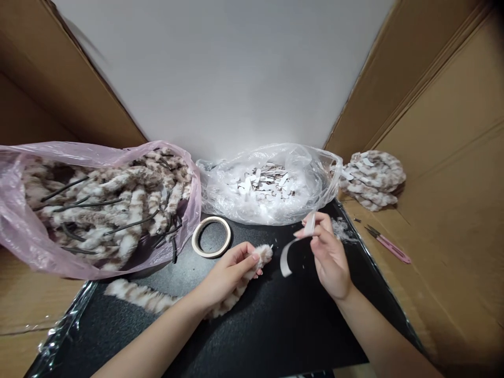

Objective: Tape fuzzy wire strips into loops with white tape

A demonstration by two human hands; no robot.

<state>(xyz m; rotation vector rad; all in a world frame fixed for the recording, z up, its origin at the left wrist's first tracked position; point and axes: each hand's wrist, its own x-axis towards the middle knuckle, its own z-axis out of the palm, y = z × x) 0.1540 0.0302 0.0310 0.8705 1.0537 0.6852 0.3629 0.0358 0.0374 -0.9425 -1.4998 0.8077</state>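
My left hand [236,270] grips a brown-and-white furry strip [142,296] close to one end. That end pokes out past my fingertips, and the rest runs under my forearm to the left across the black tabletop [275,325]. In my right hand [328,257] a short strip of white tape [287,260] is pinched between the fingers, its free end curling down to the left. The tape and the furry end are apart. A roll of tape [194,245] lies flat on the table behind my left hand.
At the left a pink plastic bag [66,265] holds furry strips with dark cords. A clear bag [212,194] of small white pieces lies at the back. To the right are a furry bundle [374,178] and pink-handled snips [394,249]. Cardboard walls [444,131] stand at both sides.
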